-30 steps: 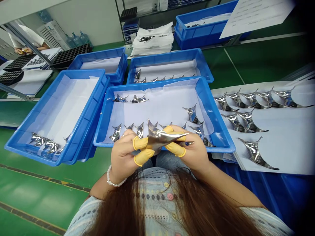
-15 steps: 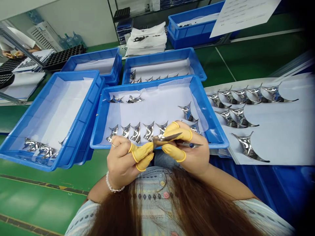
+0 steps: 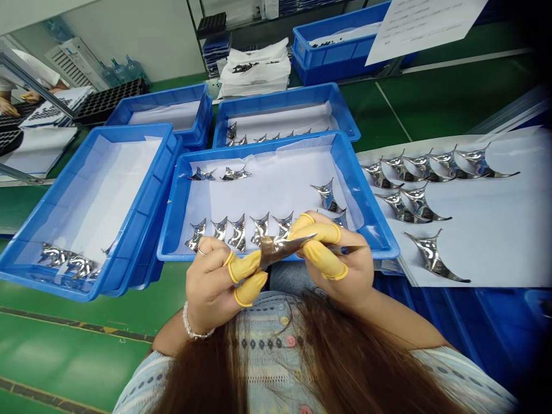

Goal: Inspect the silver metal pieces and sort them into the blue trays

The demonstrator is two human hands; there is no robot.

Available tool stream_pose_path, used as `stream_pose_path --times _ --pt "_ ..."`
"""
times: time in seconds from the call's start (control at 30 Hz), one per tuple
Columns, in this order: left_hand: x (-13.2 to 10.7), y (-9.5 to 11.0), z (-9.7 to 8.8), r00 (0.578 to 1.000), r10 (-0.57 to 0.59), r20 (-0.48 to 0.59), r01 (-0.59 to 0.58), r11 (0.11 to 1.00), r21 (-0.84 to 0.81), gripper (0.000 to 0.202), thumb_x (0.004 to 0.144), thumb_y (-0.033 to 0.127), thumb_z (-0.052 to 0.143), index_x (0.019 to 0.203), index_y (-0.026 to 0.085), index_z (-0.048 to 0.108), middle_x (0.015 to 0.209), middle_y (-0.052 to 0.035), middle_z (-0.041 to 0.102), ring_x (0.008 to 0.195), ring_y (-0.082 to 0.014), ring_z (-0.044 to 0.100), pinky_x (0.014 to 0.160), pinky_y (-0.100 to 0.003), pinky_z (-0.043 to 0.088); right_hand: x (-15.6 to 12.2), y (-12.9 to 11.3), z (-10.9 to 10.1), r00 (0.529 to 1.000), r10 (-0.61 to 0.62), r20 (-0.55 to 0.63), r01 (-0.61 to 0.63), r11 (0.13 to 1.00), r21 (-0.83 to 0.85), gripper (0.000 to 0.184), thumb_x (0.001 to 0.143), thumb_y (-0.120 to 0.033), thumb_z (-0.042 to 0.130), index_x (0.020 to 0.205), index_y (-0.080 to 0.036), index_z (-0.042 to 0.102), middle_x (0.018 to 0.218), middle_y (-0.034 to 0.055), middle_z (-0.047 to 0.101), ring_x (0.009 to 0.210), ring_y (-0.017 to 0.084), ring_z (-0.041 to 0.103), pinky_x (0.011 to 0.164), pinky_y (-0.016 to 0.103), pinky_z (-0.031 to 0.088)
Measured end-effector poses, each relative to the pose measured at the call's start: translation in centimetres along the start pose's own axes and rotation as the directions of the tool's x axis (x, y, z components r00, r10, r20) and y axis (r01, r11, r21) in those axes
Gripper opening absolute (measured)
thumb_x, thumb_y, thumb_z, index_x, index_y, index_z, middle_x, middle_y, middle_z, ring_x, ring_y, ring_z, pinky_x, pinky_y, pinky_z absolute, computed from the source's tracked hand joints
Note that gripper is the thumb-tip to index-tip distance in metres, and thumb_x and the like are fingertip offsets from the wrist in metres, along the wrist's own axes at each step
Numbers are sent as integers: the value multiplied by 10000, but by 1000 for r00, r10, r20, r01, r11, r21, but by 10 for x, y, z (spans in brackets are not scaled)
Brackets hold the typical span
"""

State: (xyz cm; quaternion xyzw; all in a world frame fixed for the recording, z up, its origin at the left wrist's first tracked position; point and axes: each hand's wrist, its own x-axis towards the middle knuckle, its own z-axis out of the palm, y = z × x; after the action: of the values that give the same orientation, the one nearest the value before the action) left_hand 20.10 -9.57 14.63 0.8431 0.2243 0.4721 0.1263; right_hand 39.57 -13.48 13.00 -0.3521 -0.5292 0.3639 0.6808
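Between my hands is a shiny, curved metal part [image 3: 280,250] with pointed corners, held above the front edge of a blue tray. My left hand [image 3: 213,284], with yellow finger cots, pinches its left end. My right hand [image 3: 351,267], also in yellow finger cots, closes on its right end. A slim, pen-like tool [image 3: 345,250] with a blue spot is tucked in that hand too, partly hidden by the fingers. Several similar metal parts [image 3: 260,230] stand in a row in the paper-lined blue tray [image 3: 167,244], with others at its back and right side.
On the right, a white sheet [image 3: 495,230] bears several more metal parts. Another blue tray [image 3: 47,210] stands at left with a few parts, and a further tray [image 3: 351,123] lies behind. A co-worker's hand [image 3: 7,108] shows at far left. A paper sheet [image 3: 422,29] hangs at upper right.
The metal part has turned and its broad left face shows more. My right fingers have shifted and drawn together around its end, and the pen-like tool is more covered.
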Motion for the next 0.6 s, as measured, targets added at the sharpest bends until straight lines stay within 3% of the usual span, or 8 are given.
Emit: stream_pose_path --times 0.2,0.33,0.43,0.5,0.6 --pt "-1 4 0 987 -159 21 160 979 -129 149 873 321 722 751 247 679 556 43 443 585 -139 420 594 -311 347 -2 5 0 999 38 -11 -37 996 78 189 939 -361 641 823 -251 741 731 27 570 601 155 473 545 318 389" --pt "3 10 -1 949 -307 71 315 911 -266 338 891 394 700 620 219 602 517 40 422 545 -131 361 555 -312 310 -2 5 1 1000 13 -11 -12 994 111 142 938 -319 652 862 -269 760 723 14 580 606 148 482 556 312 385" --pt "5 13 -3 920 -375 110 391 864 -317 354 891 412 699 615 209 611 519 25 449 560 -137 368 544 -313 299 -3 6 0 1000 26 -5 -25 994 108 160 944 -323 644 853 -263 762 733 24 591 620 155 493 559 319 387" --pt "5 12 -3 922 -368 119 386 870 -306 322 890 391 704 633 211 629 530 27 447 566 -137 368 545 -312 303 -3 6 0 999 37 -9 -36 995 94 155 938 -329 649 863 -263 767 729 28 588 622 160 496 551 319 379" --pt "4 9 -3 968 -242 71 252 943 -216 179 886 310 712 727 233 686 556 49 426 558 -123 367 572 -314 318 -4 6 -1 1000 16 -21 -14 996 91 128 926 -328 662 912 -278 780 724 24 585 616 160 492 547 316 370"
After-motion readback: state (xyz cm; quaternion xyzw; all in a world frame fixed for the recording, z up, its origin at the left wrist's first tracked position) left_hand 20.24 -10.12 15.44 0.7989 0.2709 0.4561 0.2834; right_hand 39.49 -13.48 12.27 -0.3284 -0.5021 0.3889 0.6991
